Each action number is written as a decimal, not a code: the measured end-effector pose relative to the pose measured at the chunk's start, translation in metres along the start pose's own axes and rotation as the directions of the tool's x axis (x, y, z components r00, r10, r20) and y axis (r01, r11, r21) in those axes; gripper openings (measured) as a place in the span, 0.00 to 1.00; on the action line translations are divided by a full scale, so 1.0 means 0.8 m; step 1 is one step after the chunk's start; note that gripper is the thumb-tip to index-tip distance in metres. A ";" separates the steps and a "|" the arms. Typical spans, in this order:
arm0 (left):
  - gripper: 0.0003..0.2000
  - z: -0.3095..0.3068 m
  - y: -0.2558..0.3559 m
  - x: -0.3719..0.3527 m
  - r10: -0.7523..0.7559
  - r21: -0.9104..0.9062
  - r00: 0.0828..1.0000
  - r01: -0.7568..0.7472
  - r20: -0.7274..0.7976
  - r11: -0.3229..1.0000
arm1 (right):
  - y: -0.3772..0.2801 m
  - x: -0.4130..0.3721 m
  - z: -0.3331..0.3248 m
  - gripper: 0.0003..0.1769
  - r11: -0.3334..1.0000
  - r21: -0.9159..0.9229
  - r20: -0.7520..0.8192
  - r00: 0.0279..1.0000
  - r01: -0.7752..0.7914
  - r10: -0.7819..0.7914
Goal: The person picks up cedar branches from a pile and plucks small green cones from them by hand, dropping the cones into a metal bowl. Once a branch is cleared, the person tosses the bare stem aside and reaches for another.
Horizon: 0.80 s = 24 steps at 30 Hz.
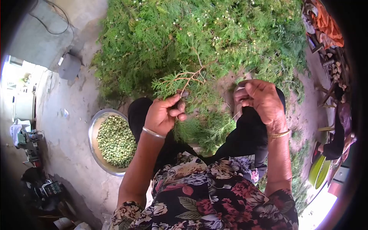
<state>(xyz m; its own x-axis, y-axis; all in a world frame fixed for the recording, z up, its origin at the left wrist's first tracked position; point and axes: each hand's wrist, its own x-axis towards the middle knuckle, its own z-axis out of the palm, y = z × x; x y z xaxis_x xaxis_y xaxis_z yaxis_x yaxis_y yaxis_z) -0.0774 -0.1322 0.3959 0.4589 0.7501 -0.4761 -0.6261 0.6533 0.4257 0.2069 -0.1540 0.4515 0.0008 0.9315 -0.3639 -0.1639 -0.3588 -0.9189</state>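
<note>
My left hand (165, 113) pinches the stem of a cypress branch (190, 78), which points up and away from me with green scaly leaves on its left side. Over my right knee, my right hand (262, 99) is closed with thumb and fingers curled together; what it holds, if anything, I cannot make out. Beyond both hands spreads a large pile of cut cypress branches (153, 42) dotted with small pale cones. To the left of my left arm stands a metal basin (92, 134) with many small green cones (116, 142) in it.
Concrete floor (73, 126) lies to the left, with a grey object (69, 66) standing on it. At right are chopped wood (336, 71), orange cloth (327, 23), another person's dark-clothed leg (337, 134) and a green basin (319, 170). Loose sprigs (211, 130) lie between my legs.
</note>
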 end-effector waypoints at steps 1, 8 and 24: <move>0.08 -0.007 0.000 0.006 -0.029 -0.048 0.997 0.032 0.071 0.998 | -0.002 0.002 -0.002 0.16 1.000 -0.021 -0.009 1.000 0.012 -0.012; 0.13 -0.002 0.017 0.023 -0.043 -0.047 0.942 0.062 0.332 0.997 | -0.007 0.019 -0.002 0.13 0.978 -0.181 -0.024 0.994 0.104 -0.110; 0.19 -0.146 -0.234 0.150 -0.337 0.939 0.901 -0.325 0.274 -0.107 | -0.035 0.153 0.004 0.15 0.665 -0.695 0.159 0.960 0.275 -0.231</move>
<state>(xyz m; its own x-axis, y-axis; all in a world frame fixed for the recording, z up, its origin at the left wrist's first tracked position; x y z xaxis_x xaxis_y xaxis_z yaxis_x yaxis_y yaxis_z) 0.0216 -0.1767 0.1693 0.7968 0.4840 -0.3617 0.5100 -0.2178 0.8321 0.2081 -0.0296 0.4329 -0.1181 0.9866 -0.1124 0.5765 -0.0240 -0.8167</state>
